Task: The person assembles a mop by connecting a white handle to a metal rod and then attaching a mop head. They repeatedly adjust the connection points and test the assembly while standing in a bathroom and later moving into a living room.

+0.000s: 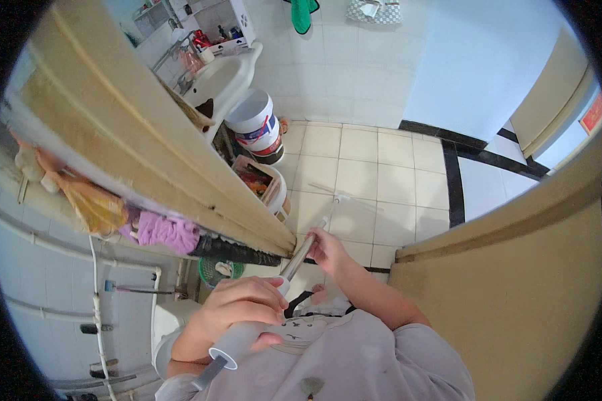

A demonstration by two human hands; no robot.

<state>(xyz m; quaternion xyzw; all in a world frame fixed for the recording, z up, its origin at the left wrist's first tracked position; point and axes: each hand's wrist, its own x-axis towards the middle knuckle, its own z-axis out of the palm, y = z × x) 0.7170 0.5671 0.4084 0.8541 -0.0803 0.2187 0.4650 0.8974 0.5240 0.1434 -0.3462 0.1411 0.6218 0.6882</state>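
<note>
Both my hands are on a long-handled floor squeegee, which slants away from my body toward the tiles. Its shaft is metallic with a thick grey grip at the near end, and a thin pale crosswise head rests on the floor. My left hand is wrapped round the grip close to my chest. Farther down, my right hand closes round the shaft. The head's exact shape is hard to make out against the pale tiles.
A door frame stands close on my left, a yellowish door panel on my right. Beyond are a white washbasin, a white bucket and a second bucket filled with things. A green basket sits behind the frame.
</note>
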